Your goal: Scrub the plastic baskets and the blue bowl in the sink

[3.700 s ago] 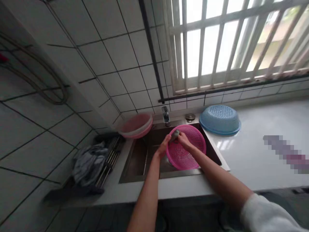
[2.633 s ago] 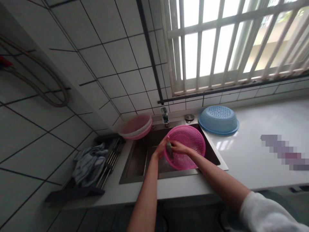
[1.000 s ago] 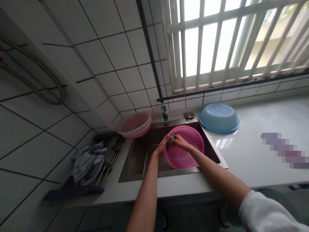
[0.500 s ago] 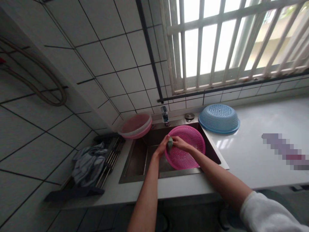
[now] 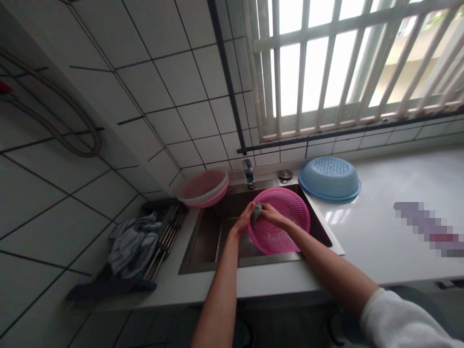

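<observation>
A pink colander sits tilted in the sink, its perforated inside facing me. My left hand is closed at the colander's left rim. A limp grey-green cloth is pinched between my two hands, over that same rim. My right hand reaches across the colander and is closed on the cloth, the fingertips partly hidden behind it. Whether the left fingers grip the rim, the cloth or both is hard to make out.
The steel sink has a faucet behind it. A pink basin rests at its back left corner, a blue basket upside down at its right. A drain strainer lies behind. A grey cloth hangs over a rack on the left.
The cloth has shifted very slightly along the colander's left rim, between my hands. Both hands keep nearly the same place, and the view has moved a little.
</observation>
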Demonstrator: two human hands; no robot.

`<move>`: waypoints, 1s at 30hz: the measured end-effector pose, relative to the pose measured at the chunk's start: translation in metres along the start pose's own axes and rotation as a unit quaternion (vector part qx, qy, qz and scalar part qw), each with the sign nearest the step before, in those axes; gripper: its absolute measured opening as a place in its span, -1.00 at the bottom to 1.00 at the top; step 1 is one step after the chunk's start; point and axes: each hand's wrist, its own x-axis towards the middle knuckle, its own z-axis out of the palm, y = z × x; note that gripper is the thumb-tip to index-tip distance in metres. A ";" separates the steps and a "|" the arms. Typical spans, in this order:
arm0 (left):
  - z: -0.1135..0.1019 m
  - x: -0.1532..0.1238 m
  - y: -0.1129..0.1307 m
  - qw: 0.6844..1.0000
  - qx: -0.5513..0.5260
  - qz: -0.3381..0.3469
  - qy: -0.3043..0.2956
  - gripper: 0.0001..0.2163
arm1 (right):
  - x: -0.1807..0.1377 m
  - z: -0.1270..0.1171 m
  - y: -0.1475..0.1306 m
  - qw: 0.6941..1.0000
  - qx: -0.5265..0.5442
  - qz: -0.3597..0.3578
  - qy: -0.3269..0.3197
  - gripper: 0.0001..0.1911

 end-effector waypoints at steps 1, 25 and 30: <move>0.002 0.000 0.001 1.000 -0.004 0.008 -0.009 -0.47 | 0.003 -0.005 0.000 0.997 0.009 -0.011 0.071 -0.72; -0.002 -0.001 0.000 0.995 -0.076 -0.003 -0.067 -0.46 | 0.012 -0.015 0.006 0.967 -0.151 -0.076 0.192 -0.81; -0.006 -0.001 -0.002 0.996 -0.084 -0.032 -0.020 -0.44 | -0.002 0.001 0.015 0.975 -0.132 0.021 -0.179 -0.89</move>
